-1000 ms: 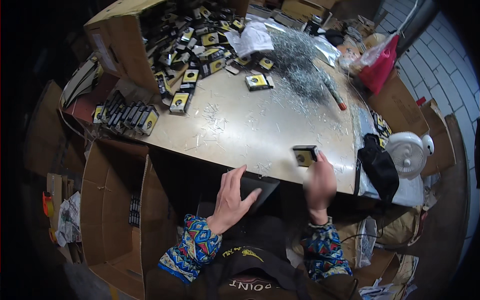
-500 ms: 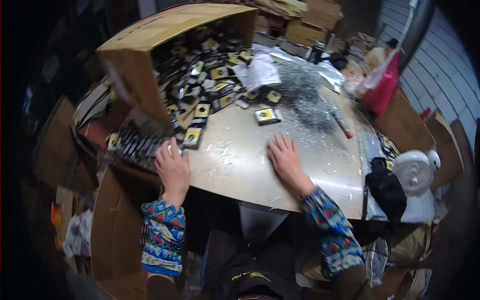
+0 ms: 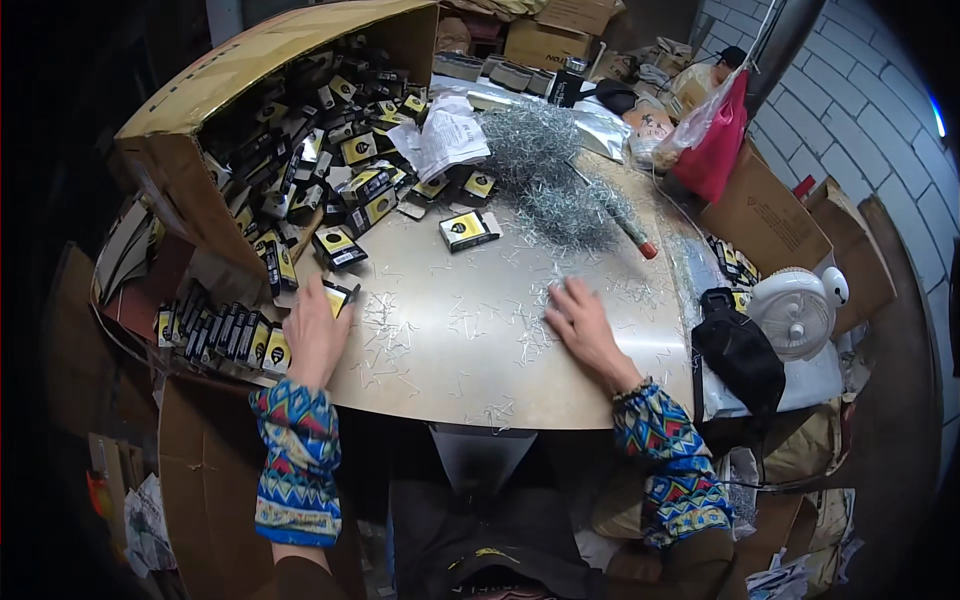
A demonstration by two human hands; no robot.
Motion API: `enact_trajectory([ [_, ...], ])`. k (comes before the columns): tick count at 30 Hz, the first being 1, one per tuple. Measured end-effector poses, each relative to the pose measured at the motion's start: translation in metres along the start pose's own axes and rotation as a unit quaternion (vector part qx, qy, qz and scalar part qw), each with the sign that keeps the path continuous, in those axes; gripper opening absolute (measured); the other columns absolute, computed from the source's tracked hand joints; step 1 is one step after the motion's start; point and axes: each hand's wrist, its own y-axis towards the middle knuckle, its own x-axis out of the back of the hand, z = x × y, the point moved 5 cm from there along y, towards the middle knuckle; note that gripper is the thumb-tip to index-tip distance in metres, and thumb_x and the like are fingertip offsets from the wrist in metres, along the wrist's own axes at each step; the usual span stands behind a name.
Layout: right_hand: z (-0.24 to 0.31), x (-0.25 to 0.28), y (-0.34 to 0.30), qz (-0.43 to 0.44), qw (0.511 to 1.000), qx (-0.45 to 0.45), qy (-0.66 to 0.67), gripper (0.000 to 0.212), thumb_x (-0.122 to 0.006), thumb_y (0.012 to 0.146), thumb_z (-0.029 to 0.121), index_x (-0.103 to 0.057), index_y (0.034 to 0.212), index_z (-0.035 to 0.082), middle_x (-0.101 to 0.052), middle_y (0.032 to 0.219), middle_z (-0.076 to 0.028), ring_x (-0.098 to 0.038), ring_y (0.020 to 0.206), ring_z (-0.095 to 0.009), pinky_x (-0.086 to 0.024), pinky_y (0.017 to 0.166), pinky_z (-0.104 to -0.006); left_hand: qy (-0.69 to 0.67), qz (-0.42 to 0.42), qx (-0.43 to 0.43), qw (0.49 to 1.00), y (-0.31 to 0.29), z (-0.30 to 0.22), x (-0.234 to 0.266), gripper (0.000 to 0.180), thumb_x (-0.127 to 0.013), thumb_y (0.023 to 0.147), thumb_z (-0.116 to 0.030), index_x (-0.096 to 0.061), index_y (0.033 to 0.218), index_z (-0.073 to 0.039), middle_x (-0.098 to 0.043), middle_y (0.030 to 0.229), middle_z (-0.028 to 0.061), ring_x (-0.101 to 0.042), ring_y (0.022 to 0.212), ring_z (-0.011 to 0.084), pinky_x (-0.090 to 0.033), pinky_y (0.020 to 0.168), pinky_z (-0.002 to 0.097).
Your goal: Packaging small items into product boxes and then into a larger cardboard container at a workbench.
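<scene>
My left hand (image 3: 313, 342) reaches to the left part of the metal-topped table (image 3: 440, 385), its fingers closed on a small black-and-yellow box (image 3: 340, 297). Just beyond lies a similar black-and-yellow box (image 3: 338, 247). Palm down on the right, my right hand (image 3: 590, 332) has its fingers apart and holds nothing. Its fingertips are beside loose bent wire pieces (image 3: 535, 335). Another small box (image 3: 468, 231) rests alone between the hands, farther back. A large heap of thin metal wire pieces (image 3: 560, 190) stands beyond my right hand.
A big carton (image 3: 165, 185) on its side spills many small boxes at the left. A row of boxes (image 3: 230, 335) lines the left edge. Crumpled paper (image 3: 445, 138), a red-tipped rod (image 3: 640, 240), a black pouch (image 3: 738, 350) and a white fan (image 3: 795, 315) lie around.
The view has shifted, so the tabletop sits farther left. My left hand, earlier beside the nearest box, now has hold of it. My right hand has moved right across the table.
</scene>
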Motion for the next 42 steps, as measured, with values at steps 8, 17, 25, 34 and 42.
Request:
enact_trajectory([
  [8, 0.067, -0.020, 0.013, 0.058, 0.996, 0.062, 0.035, 0.045, -0.056, 0.097, 0.028, -0.051, 0.136, 0.007, -0.041, 0.146, -0.023, -0.033, 0.139, -0.038, -0.027, 0.114, -0.0493, -0.380, 0.036, -0.052, 0.923, -0.085, -0.021, 0.015, 0.063, -0.076, 0.078, -0.016, -0.043, 0.128, 0.002, -0.054, 0.117, 0.0145, -0.052, 0.110, 0.0220, -0.043, 0.094, 0.0331],
  [17, 0.103, -0.032, 0.014, 0.094, 0.981, 0.113, 0.128, 0.050, -0.051, 0.098, 0.041, -0.050, 0.138, 0.012, -0.036, 0.149, -0.021, -0.028, 0.142, -0.039, -0.022, 0.116, -0.0498, -0.786, 0.195, 0.240, 0.535, -0.188, 0.031, -0.060, 0.043, -0.046, 0.101, -0.046, -0.053, 0.120, -0.009, -0.055, 0.080, 0.0009, -0.055, 0.067, 0.0136, -0.048, 0.059, 0.0322],
  [25, 0.164, -0.043, -0.043, 0.067, 0.990, 0.115, 0.053, 0.040, -0.053, 0.097, 0.029, -0.054, 0.133, 0.013, -0.043, 0.144, -0.019, -0.035, 0.137, -0.038, -0.026, 0.113, -0.0527, -0.568, 0.309, 0.238, 0.725, -0.295, 0.047, -0.173, 0.025, -0.063, 0.093, -0.011, -0.057, 0.117, -0.006, -0.061, 0.104, 0.0015, -0.058, 0.094, 0.0103, -0.049, 0.077, 0.0259],
  [34, 0.204, 0.001, -0.120, 0.097, 0.990, 0.090, 0.044, 0.043, -0.054, 0.097, 0.019, -0.048, 0.137, 0.005, -0.041, 0.143, -0.024, -0.033, 0.136, -0.044, -0.030, 0.109, -0.0547, -0.710, 0.291, 0.283, 0.575, -0.315, -0.012, -0.162, 0.026, -0.070, 0.087, -0.006, -0.055, 0.109, -0.007, -0.059, 0.094, 0.0003, -0.057, 0.080, 0.0082, -0.047, 0.068, 0.0212],
  [42, 0.178, 0.001, -0.150, 0.124, 0.958, 0.014, 0.259, 0.026, -0.056, 0.076, -0.008, -0.067, 0.098, 0.003, -0.063, 0.108, -0.012, -0.059, 0.097, -0.033, -0.049, 0.085, -0.0384, -0.564, 0.306, 0.103, 0.760, -0.322, -0.015, -0.158, 0.066, -0.079, 0.078, -0.011, -0.038, 0.130, -0.004, -0.060, 0.115, 0.0100, -0.060, 0.106, 0.0205, -0.049, 0.087, 0.0309],
])
